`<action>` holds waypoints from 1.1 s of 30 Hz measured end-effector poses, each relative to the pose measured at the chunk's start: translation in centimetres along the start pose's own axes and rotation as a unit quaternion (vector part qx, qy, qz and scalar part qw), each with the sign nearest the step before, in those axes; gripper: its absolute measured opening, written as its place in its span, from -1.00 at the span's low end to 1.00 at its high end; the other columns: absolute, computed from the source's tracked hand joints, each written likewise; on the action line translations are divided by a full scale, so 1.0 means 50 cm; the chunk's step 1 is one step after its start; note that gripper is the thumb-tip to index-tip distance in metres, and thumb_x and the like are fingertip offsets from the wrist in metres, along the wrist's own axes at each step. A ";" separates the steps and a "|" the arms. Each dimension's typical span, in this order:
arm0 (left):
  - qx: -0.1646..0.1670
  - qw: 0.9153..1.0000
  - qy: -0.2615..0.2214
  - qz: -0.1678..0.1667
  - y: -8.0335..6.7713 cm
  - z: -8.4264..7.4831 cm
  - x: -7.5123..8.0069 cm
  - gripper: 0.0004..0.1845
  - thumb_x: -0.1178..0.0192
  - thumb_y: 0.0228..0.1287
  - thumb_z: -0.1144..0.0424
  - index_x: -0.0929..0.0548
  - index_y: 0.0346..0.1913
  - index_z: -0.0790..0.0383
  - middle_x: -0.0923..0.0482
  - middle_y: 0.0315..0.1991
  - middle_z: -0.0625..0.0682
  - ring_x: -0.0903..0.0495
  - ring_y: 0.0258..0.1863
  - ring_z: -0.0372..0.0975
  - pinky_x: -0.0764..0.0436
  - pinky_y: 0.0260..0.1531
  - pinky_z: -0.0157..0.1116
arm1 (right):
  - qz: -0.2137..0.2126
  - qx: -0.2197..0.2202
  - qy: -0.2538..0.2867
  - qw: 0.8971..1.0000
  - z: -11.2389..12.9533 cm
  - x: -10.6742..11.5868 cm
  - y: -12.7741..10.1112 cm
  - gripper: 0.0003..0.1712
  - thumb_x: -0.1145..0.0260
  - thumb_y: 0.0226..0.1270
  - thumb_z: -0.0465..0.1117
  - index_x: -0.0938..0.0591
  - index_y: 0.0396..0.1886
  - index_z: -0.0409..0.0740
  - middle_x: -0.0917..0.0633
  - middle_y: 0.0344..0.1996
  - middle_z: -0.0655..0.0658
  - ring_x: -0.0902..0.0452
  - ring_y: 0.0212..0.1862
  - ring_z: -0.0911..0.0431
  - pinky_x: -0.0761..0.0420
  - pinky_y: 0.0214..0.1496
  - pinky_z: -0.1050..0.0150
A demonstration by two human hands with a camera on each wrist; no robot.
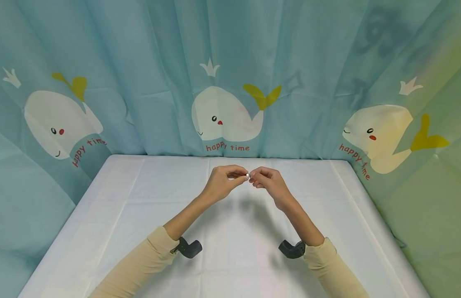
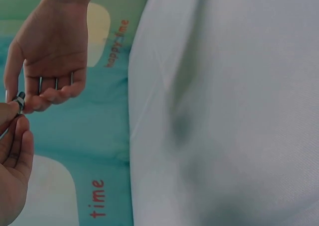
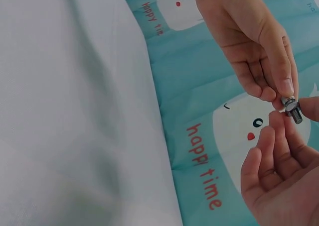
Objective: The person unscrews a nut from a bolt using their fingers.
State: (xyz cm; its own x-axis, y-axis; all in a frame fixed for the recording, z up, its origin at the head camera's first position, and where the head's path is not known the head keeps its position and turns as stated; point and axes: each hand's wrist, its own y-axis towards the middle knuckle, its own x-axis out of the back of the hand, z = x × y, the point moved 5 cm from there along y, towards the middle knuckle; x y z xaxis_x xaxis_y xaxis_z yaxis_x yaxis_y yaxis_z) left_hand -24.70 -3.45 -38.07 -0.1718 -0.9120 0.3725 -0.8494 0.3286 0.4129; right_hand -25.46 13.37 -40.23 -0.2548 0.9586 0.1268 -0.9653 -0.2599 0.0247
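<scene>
Both hands meet in the air above the far middle of the white table point(image 1: 148, 215). Between their fingertips is a small metal bolt with a nut on it point(image 1: 248, 175) point(image 3: 291, 108) point(image 2: 20, 100). My left hand point(image 1: 230, 177) point(image 3: 279, 89) pinches the nut end with thumb and finger. My right hand point(image 1: 261, 176) point(image 3: 294, 119) pinches the threaded end from the other side. In the left wrist view my left hand point(image 2: 12, 136) is at the bottom left edge and my right hand point(image 2: 47, 94) curls down onto the bolt from above.
A teal curtain point(image 1: 148, 74) printed with white whales and "happy time" closes off the back and both sides of the table. A black wrist camera point(image 1: 189, 247) point(image 1: 291, 249) sits on each forearm.
</scene>
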 end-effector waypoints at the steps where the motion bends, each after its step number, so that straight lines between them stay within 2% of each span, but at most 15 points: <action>1: 0.001 1.000 0.000 0.001 0.000 0.000 0.000 -0.89 -0.37 0.28 0.35 -0.78 -0.16 0.26 -0.74 -0.28 -0.03 -0.71 -0.29 -0.27 -0.70 -0.22 -0.30 | 0.000 0.003 0.005 1.000 0.000 0.000 0.000 -0.71 -0.24 0.44 -0.19 -0.64 -0.12 -0.38 -0.70 -0.32 -0.09 -0.60 -0.27 0.04 -0.65 -0.12 0.30; 7: 0.005 1.000 0.002 -0.002 -0.001 0.002 0.001 -0.89 -0.37 0.28 0.35 -0.78 -0.16 0.26 -0.74 -0.26 -0.02 -0.71 -0.28 -0.27 -0.70 -0.26 -0.30 | 0.011 0.035 0.028 0.999 -0.001 -0.001 -0.002 -0.78 -0.29 0.37 -0.30 -0.62 -0.08 -0.36 -0.66 -0.27 -0.08 -0.59 -0.22 0.08 -0.66 -0.04 0.20; 12: 0.007 1.000 0.005 -0.002 0.000 0.005 0.001 -0.90 -0.36 0.29 0.34 -0.78 -0.17 0.25 -0.74 -0.26 -0.03 -0.70 -0.29 -0.28 -0.70 -0.28 -0.31 | 0.020 0.062 0.028 0.998 0.005 -0.002 -0.005 -0.76 -0.30 0.32 -0.36 -0.60 -0.06 -0.39 -0.63 -0.16 -0.10 -0.60 -0.15 0.09 -0.64 -0.04 0.25; 16: 0.008 1.000 0.004 -0.001 0.000 0.004 0.002 -0.89 -0.37 0.29 0.34 -0.78 -0.16 0.25 -0.74 -0.25 -0.03 -0.71 -0.28 -0.27 -0.70 -0.27 -0.32 | 0.023 0.071 0.027 0.997 0.007 -0.002 -0.005 -0.78 -0.32 0.31 -0.39 -0.60 -0.07 -0.38 -0.61 -0.12 -0.14 -0.59 -0.18 0.10 -0.63 -0.07 0.30; 19: 0.008 1.000 0.003 -0.002 0.000 0.003 0.002 -0.89 -0.37 0.28 0.34 -0.78 -0.16 0.26 -0.74 -0.24 -0.02 -0.71 -0.27 -0.26 -0.70 -0.26 -0.32 | 0.025 0.067 0.027 0.997 0.006 -0.002 -0.005 -0.72 -0.32 0.32 -0.40 -0.58 0.00 -0.38 -0.60 -0.08 -0.14 -0.59 -0.16 0.07 -0.64 -0.06 0.30; 22: 0.006 1.000 0.002 -0.003 0.000 0.003 0.003 -0.88 -0.38 0.27 0.34 -0.78 -0.15 0.26 -0.74 -0.24 -0.02 -0.71 -0.26 -0.26 -0.70 -0.24 -0.32 | 0.023 0.053 0.019 0.998 0.004 -0.002 -0.004 -0.66 -0.32 0.36 -0.31 -0.56 0.07 -0.35 -0.61 -0.06 -0.12 -0.58 -0.12 -0.01 -0.64 -0.05 0.28; 27: 0.005 1.000 -0.002 0.002 0.001 0.002 0.002 -0.87 -0.37 0.29 0.33 -0.77 -0.15 0.26 -0.74 -0.25 -0.02 -0.71 -0.27 -0.26 -0.70 -0.21 -0.31 | 0.011 0.028 0.005 1.000 -0.001 0.000 -0.002 -0.66 -0.31 0.39 -0.15 -0.62 -0.01 -0.34 -0.67 -0.19 -0.10 -0.56 -0.15 -0.09 -0.65 -0.04 0.20; 30: 0.007 1.000 0.000 0.003 0.000 0.002 0.002 -0.88 -0.37 0.29 0.33 -0.77 -0.14 0.26 -0.74 -0.25 -0.02 -0.70 -0.27 -0.27 -0.70 -0.22 -0.32 | 0.012 0.030 0.011 0.999 -0.002 0.001 -0.003 -0.70 -0.32 0.38 -0.19 -0.63 -0.05 -0.36 -0.68 -0.23 -0.13 -0.57 -0.16 -0.10 -0.65 0.00 0.11; 33: 0.009 1.000 0.003 0.001 -0.001 0.002 0.002 -0.89 -0.37 0.29 0.34 -0.78 -0.15 0.25 -0.74 -0.26 -0.04 -0.70 -0.28 -0.29 -0.70 -0.24 -0.32 | 0.019 0.044 0.017 0.999 0.000 -0.001 -0.004 -0.73 -0.32 0.36 -0.27 -0.61 -0.04 -0.36 -0.66 -0.20 -0.13 -0.59 -0.14 -0.05 -0.65 0.02 0.12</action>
State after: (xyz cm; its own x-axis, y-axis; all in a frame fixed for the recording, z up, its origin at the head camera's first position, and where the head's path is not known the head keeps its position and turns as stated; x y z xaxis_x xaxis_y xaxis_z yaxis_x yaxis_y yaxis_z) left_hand -24.74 -3.58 -38.15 -0.1706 -0.9096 0.3788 -0.8580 0.3261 0.3968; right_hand -25.25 13.36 -40.24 -0.2937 0.9511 0.0959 -0.9468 -0.3033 0.1075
